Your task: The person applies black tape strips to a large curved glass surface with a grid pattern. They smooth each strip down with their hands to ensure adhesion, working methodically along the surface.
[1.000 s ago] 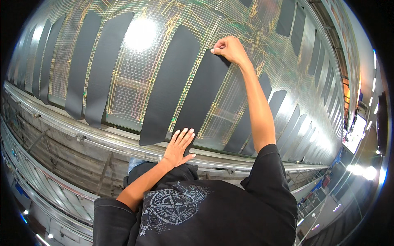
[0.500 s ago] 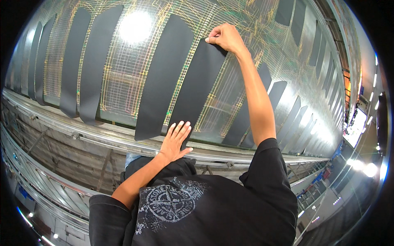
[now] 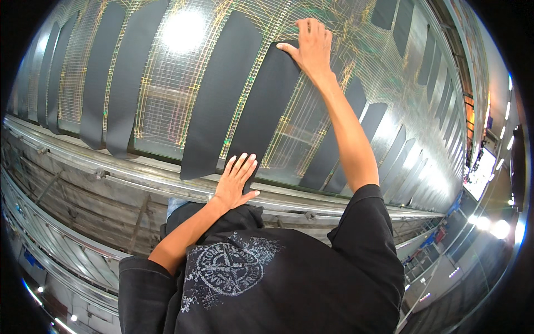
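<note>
A long black fabric panel [image 3: 261, 106] lies on a glassy table surface [image 3: 167, 100] marked with yellow, white and green lines. My left hand [image 3: 236, 181] rests flat on the panel's near end, fingers spread. At its far end, my right hand [image 3: 311, 47] is open, with the thumb on the panel's top corner and the other fingers stretched past its edge onto the table. To the left lies a similar black panel [image 3: 222, 94], its lower end hanging over the table's near edge.
More black panels [image 3: 133, 78] lie in rows to the left, with others [image 3: 320, 161] to the right and across the table. A metal rail [image 3: 161, 186] runs along the near edge. A lit screen [image 3: 481, 175] stands far right.
My right hand has gone from pinching the panel's far corner to spread fingers, and the lifted corner now lies flat. My left hand stays on the near end.
</note>
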